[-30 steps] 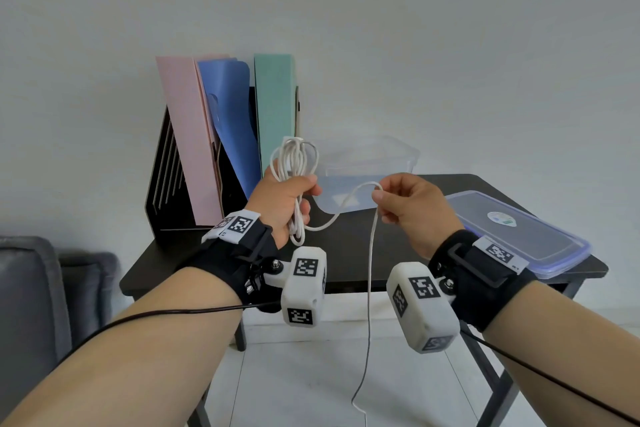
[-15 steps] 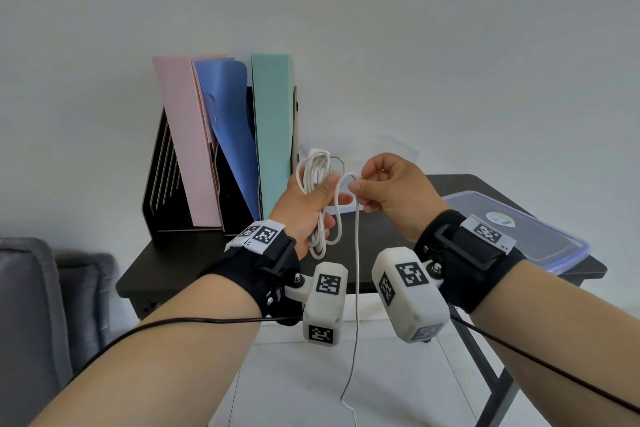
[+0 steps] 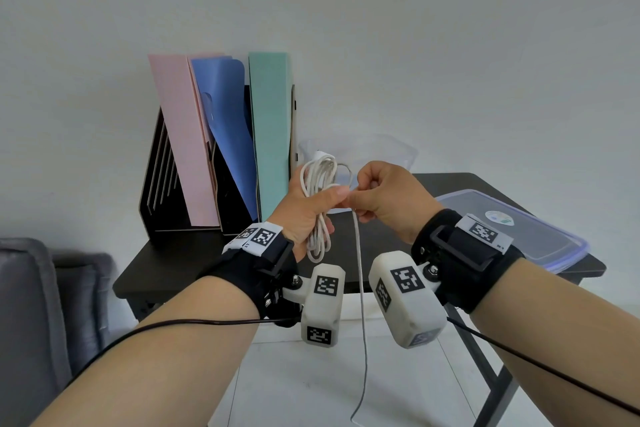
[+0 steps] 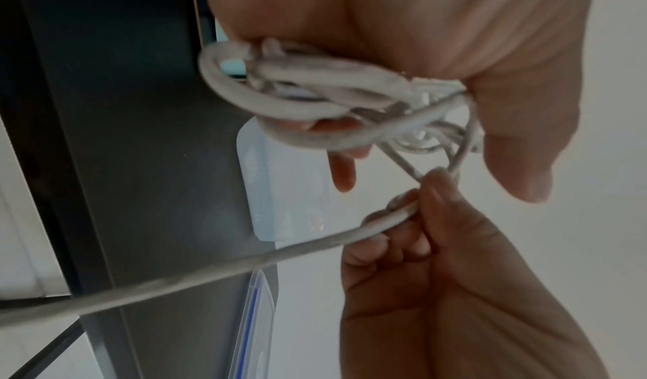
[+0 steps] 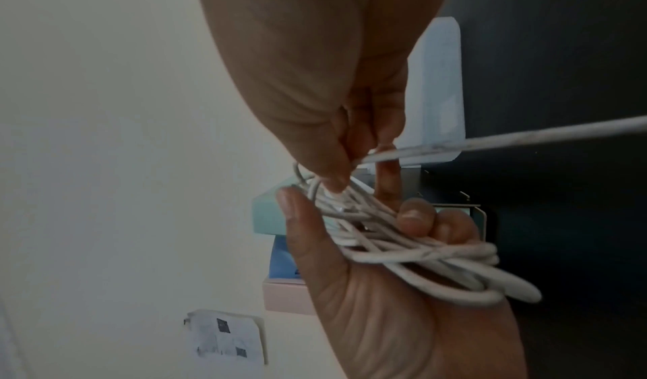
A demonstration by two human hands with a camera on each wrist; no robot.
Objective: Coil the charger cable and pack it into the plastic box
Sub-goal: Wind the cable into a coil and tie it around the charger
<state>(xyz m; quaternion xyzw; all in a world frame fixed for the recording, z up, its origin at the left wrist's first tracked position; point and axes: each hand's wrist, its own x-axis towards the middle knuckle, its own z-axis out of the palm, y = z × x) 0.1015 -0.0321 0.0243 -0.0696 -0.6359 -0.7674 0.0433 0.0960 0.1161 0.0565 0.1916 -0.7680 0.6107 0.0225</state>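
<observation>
Cable (image 3: 317,204), white: several loops gripped in the left hand (image 3: 304,215), held above the bench (image 3: 460,184); right hand (image 3: 388,201) pinches the free strand beside the coil, the rest hanging toward the floor. Box (image 3: 398,152), clear, stands behind both hands on the bench, its lid (image 3: 540,236) lying to the right.

A bundle of white charger cable (image 3: 317,204) loops is gripped by the left hand (image 3: 304,215) above the dark bench (image 3: 450,184). The loose strand is pinched by the right hand (image 3: 388,201), just beside the left thumb, and hangs down between the wrists. A clear plastic box (image 3: 398,152) is seen behind the hands. A blue-rimmed lid (image 3: 540,236) lies at right. Pink, blue and green folders (image 3: 221,135) are held in a black rack (image 3: 162,177).
</observation>
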